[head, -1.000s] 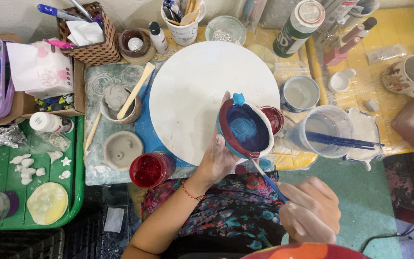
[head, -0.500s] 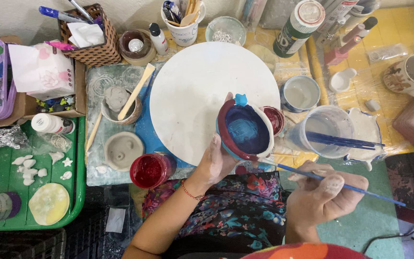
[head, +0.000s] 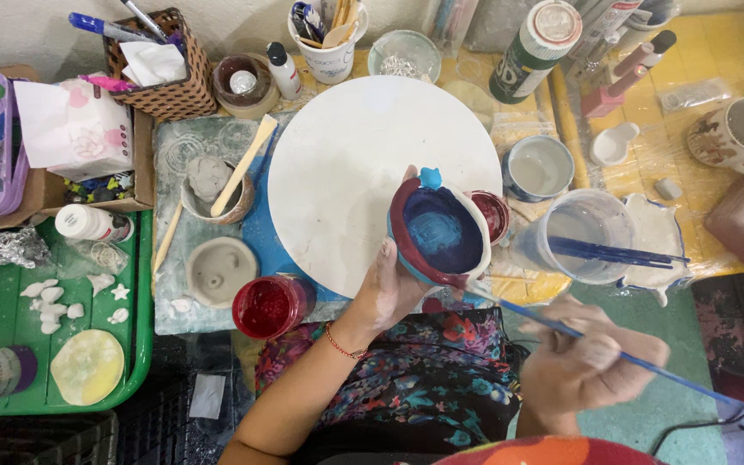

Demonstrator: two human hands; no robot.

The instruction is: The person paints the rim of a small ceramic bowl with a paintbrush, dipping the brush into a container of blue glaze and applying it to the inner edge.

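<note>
Overhead, a round white board [head: 346, 164] fills the middle of a cluttered table. At its five o'clock edge the left hand [head: 389, 288] cups a small clay bowl [head: 439, 231], blue inside with a dark red rim, fingers wrapped under it and thumb up its side. At four o'clock from the bowl, the right hand [head: 592, 362] is closed around a thin blue paintbrush [head: 596, 342], whose tip reaches the bowl's lower rim. A jar of red paint [head: 267, 306] stands at nine o'clock from the left hand.
</note>
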